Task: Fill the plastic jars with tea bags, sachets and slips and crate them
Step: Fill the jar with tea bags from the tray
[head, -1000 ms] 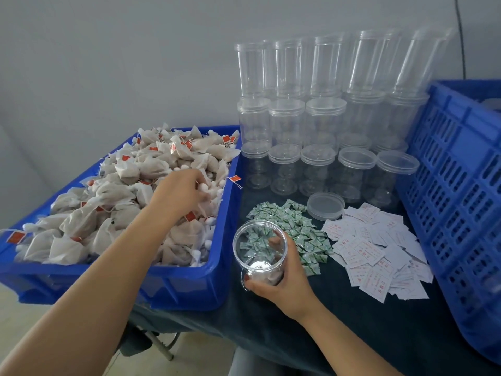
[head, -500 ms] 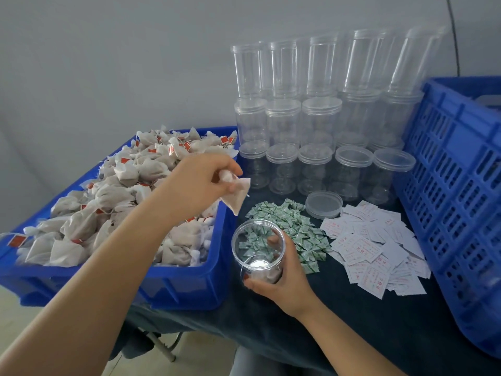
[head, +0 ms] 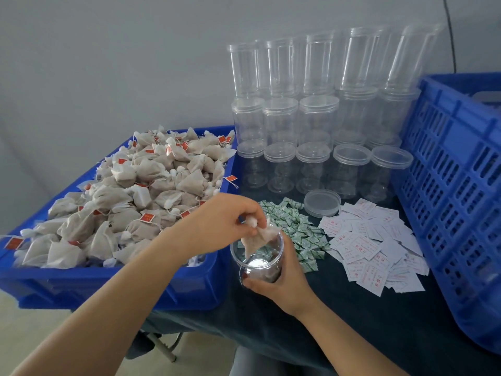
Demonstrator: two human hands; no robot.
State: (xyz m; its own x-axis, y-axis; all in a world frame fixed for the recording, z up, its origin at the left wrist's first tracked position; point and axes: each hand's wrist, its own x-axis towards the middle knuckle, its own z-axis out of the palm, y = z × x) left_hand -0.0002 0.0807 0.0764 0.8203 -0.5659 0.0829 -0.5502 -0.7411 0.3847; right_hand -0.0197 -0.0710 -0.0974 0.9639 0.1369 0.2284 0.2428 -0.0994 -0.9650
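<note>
My right hand grips an open clear plastic jar near the table's front edge, tilted toward me. My left hand pinches a beige tea bag by its knotted top, and the bag hangs half inside the jar's mouth. A blue tray on the left is heaped with many such tea bags. Green sachets lie in a pile just beyond the jar. White printed slips are spread to the right of them.
Stacked clear jars with lids fill the back of the dark-cloth table. A loose lid lies in front of them. A large blue slatted crate stands at the right edge. A folding table leg shows below.
My left hand lifted a tea bag out of the blue tray and carried it right and down into the jar's mouth. My right hand kept holding the jar.
</note>
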